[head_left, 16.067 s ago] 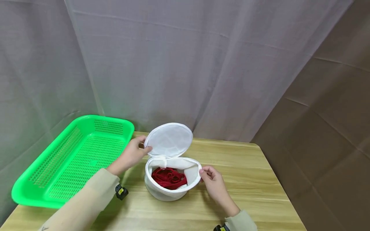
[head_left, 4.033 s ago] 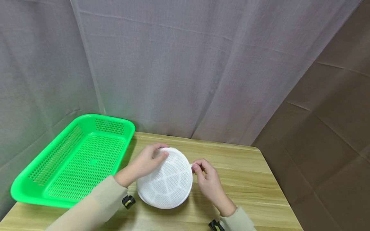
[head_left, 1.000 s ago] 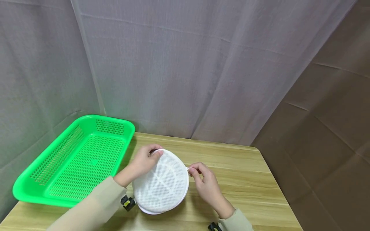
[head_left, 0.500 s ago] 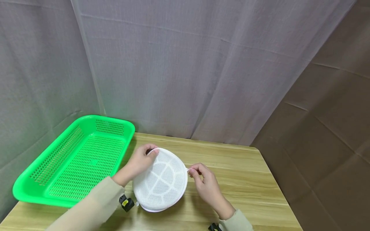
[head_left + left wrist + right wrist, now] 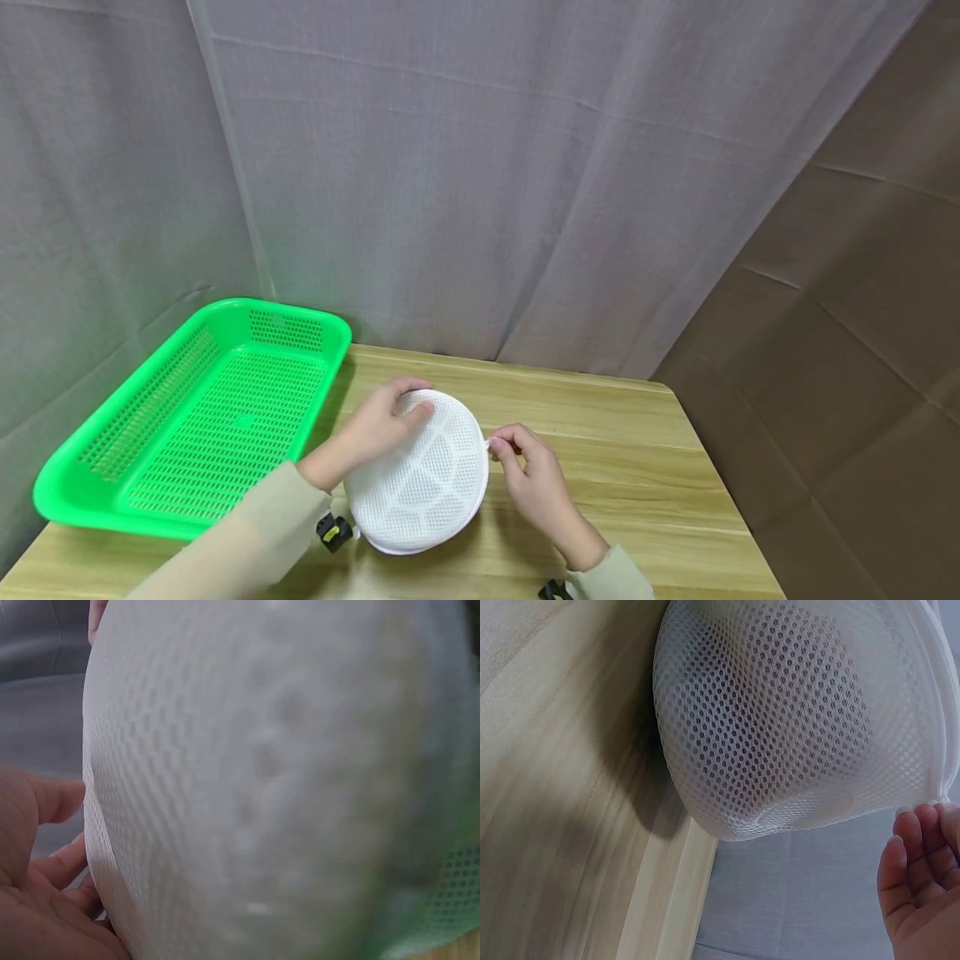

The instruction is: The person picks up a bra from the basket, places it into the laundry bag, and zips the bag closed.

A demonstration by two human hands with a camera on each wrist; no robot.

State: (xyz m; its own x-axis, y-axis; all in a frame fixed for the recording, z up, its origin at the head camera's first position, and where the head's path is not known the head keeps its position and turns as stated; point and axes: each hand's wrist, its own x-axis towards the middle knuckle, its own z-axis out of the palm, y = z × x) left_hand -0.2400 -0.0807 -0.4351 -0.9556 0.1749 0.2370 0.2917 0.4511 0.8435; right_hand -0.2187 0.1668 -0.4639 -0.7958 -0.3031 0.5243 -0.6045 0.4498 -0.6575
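Note:
A round white mesh laundry bag [image 5: 423, 483] is tilted above the table, its lid down over the opening. My left hand [image 5: 378, 425] grips its upper left edge, thumb on the lid and fingers behind the rim. At the right side of the rim, thumb and forefinger of my right hand [image 5: 532, 479] pinch a small white zipper pull [image 5: 488, 444]. Through the mesh in the right wrist view, the bag [image 5: 780, 712] shows a dark bulk inside. The left wrist view is mostly filled by the blurred bag [image 5: 165, 750], with fingers [image 5: 64, 862] at its edge.
A green perforated plastic basket [image 5: 225, 425] stands on the left of the wooden table [image 5: 630, 450], close to my left forearm. Grey curtain [image 5: 450, 183] hangs behind the table, and brown cloth [image 5: 840, 333] hangs to the right.
Sixteen seconds ago the lid stood up and red cloth showed inside; now the lid covers it. Over the last half second my left hand moved slightly right, its thumb farther over the lid.

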